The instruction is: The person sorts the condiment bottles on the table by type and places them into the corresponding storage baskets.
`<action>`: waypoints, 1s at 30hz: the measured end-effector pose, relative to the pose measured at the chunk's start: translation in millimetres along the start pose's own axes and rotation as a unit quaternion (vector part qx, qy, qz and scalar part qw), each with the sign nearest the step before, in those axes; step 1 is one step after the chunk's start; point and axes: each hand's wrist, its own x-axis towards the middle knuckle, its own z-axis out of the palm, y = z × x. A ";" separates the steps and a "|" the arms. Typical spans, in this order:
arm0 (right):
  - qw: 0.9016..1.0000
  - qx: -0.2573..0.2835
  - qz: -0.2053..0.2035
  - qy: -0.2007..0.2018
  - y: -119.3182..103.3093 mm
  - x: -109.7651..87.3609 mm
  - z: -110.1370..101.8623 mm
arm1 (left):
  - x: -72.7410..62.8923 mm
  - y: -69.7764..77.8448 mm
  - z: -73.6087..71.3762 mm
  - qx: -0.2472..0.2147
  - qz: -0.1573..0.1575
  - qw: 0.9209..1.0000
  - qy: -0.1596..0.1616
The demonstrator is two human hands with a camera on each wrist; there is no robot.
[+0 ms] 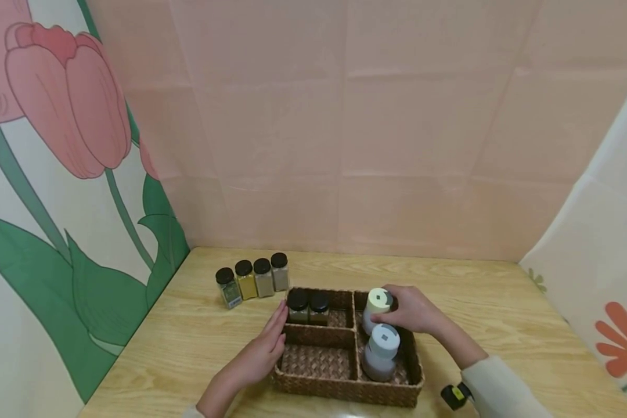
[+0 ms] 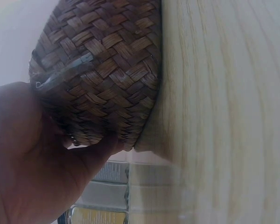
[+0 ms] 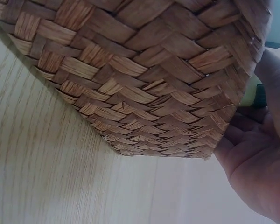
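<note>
My right hand [image 1: 411, 310] grips a seasoning jar with a pale yellow lid [image 1: 379, 298], thumb on the near side and fingers behind. This jar stands at the back of the long right compartment of a brown woven basket [image 1: 345, 390]. Just in front of it is a second seasoning jar with a white lid [image 1: 384, 342]. Along the basket's left wall lies my left hand [image 1: 261, 351], its fingers straight against the side; the left wrist view shows it touching the weave [image 2: 112, 70]. Two black-lidded spice jars [image 1: 308, 307] stand in the back left compartment.
Several black-lidded spice jars [image 1: 254, 280] form a row on the wooden table [image 1: 162, 354] behind and left of the basket. A divider separates the front left compartment [image 1: 319, 363]. A pink cloth backdrop [image 1: 345, 145] hangs behind the table, with flowered cloths at both sides.
</note>
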 end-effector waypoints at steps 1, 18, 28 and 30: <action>1.000 0.001 0.000 -0.002 -0.3 0.3 -0.2 | 0.1 -0.1 0.0 0.000 0.000 1.000 0.000; 0.999 -0.018 -0.032 -0.019 2.5 3.5 0.3 | 0.6 -0.3 -0.2 0.001 0.003 1.000 0.001; 0.999 -0.023 -0.036 -0.021 3.6 4.5 0.9 | 0.5 0.5 -0.9 -0.001 0.001 1.000 0.001; 0.999 -0.025 -0.035 -0.023 4.1 4.5 0.9 | 0.5 0.8 -1.0 0.000 0.001 1.000 0.001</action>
